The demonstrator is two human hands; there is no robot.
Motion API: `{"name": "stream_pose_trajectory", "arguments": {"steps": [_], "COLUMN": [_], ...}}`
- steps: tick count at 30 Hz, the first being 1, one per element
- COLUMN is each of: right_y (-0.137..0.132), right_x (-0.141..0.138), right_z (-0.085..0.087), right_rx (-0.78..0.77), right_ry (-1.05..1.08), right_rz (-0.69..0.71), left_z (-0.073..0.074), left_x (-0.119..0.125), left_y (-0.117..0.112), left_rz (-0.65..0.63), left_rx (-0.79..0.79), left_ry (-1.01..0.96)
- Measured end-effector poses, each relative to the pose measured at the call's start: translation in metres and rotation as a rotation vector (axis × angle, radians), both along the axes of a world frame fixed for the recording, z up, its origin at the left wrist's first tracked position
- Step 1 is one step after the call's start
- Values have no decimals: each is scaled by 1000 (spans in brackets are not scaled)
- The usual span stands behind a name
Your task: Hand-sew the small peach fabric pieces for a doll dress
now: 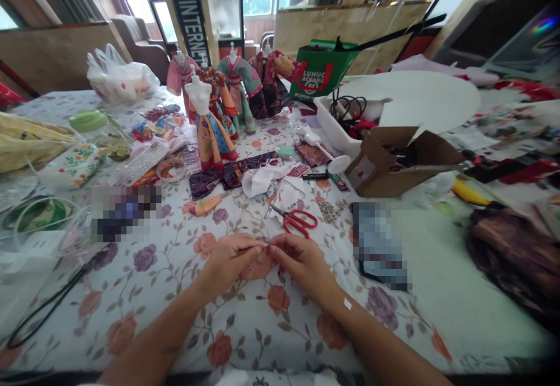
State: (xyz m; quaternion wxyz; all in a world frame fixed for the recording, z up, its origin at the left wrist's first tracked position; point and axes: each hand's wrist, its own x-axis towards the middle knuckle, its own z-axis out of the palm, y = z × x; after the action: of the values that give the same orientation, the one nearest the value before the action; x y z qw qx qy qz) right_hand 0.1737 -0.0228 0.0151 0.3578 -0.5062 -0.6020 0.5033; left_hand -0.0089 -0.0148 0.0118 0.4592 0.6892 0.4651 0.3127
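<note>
My left hand [230, 260] and my right hand [301, 260] meet over the table in front of me, fingers pinched together. Between them hangs a small peach-orange piece of fabric [259, 266], gripped along its upper edge by both hands. Just beyond my right hand lie scissors with red handles [301, 221], their blades pointing up and left. Past my left hand is another small orange fabric piece [205, 205]. Crumpled white paper [262, 181] rests behind the scissors, and a little pile of beads or small metal parts [328, 211] is to their right.
Miniature mannequins in dresses [210, 135] stand at the back. A cardboard box [394, 170], a white bin with cables [336, 123] and a green bag [321, 71] are at right. A green-lidded jar [102, 132] and a black cord [56, 298] lie left. The flowered tablecloth [175, 281] spreads underneath.
</note>
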Motion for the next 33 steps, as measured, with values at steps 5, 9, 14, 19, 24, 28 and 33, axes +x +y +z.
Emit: {"name": "stream_pose_trajectory", "arguments": {"steps": [5,9,14,19,24,28,33], "right_y": [-1,-2,-2,-2,-1,-2,-1], "right_x": [1,2,2,2,2,2,2], "right_z": [-4,-4,-1,-3,-3,-2,-1], "right_rx": [111,151,153,94,55,42,42], "right_ry": [-95,-127,-141,-75,-31,-21,-19], "right_rz": [-25,-45,-60,-69,-53,-48,-33], "left_z": [3,4,4,3,-2,-3,2], "left_x": [3,4,3,2,2,1,3], "left_y": [-4,-4,-3,-2,0,0,-3], "left_rz": [17,24,33,46,44,35,34], "left_rx": [86,102,85,37,20,21,54], "left_ry": [50,42,11,4,-19,-25,-11]}}
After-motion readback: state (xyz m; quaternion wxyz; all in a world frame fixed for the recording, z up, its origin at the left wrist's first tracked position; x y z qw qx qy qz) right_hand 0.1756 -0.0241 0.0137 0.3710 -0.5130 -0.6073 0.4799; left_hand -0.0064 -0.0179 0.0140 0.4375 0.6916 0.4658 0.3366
